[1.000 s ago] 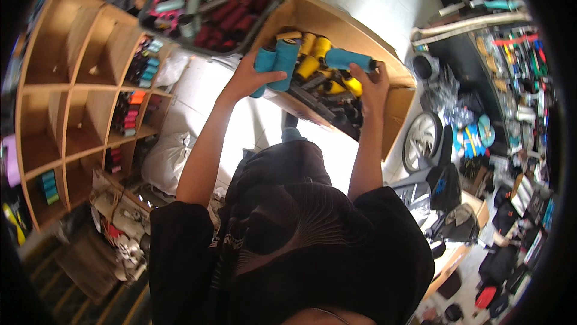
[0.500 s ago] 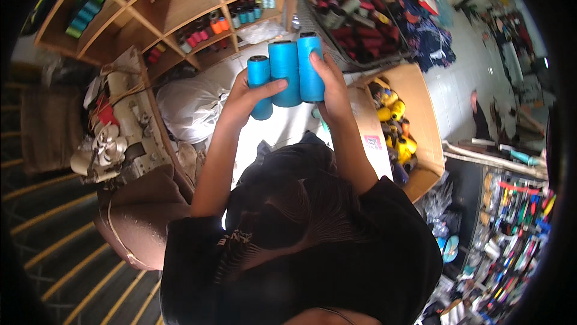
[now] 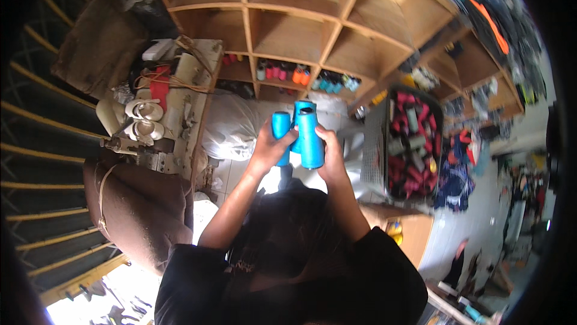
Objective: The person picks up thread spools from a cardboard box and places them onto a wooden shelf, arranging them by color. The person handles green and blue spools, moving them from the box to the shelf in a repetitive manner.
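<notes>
Three blue thread spools are bunched together upright between my hands. My left hand (image 3: 266, 152) is closed around the left spool (image 3: 280, 125), its thumb reaching across toward the others. The front right spool (image 3: 311, 144) is gripped by my right hand (image 3: 332, 153), with the thumb on its side. Behind it stands the third spool (image 3: 305, 104), mostly hidden; which fingers support it I cannot tell.
Ahead is a wooden cubby shelf (image 3: 288, 11) with rows of coloured spools. A grey basket (image 3: 374, 153) of red and grey spools stands right, above a cardboard box (image 3: 415, 235). On the left is a sewing machine (image 3: 177, 93); a white plastic bag (image 3: 228, 126) lies beside it.
The view has turned toward the shelf. The three spools, side by side before, are now clustered, with one behind the right spool. Both hands still hold them.
</notes>
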`<action>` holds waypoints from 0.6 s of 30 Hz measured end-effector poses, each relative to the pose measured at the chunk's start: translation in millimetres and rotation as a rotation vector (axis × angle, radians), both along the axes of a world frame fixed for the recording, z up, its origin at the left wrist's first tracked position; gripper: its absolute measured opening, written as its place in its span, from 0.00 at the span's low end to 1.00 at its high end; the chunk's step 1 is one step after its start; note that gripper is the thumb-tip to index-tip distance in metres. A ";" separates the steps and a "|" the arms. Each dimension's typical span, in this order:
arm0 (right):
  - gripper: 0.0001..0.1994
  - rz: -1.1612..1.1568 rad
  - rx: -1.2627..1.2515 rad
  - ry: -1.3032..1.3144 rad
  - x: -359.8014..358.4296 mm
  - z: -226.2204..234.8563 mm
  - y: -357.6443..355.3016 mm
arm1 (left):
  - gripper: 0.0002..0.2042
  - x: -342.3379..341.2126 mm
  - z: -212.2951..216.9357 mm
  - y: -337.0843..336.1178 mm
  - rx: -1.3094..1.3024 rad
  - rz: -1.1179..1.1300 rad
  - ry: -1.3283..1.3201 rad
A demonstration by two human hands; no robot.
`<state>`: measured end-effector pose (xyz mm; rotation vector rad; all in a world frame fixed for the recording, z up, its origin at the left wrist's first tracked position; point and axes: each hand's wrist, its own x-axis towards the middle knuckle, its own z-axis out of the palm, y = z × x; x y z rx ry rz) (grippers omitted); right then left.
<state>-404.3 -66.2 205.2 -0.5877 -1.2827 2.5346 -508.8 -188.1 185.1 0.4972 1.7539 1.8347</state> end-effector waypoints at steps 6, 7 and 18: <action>0.28 0.086 0.090 -0.030 -95.6 -9.3 16.9 | 0.21 -60.8 26.5 -6.6 -0.015 0.222 -0.115; 0.28 0.042 0.169 -0.078 -112.0 -13.5 14.5 | 0.21 -71.5 27.8 -8.4 0.026 0.212 -0.095; 0.16 -0.070 0.854 0.118 -299.4 9.7 -19.8 | 0.22 -221.4 39.8 -36.3 0.325 0.288 -0.085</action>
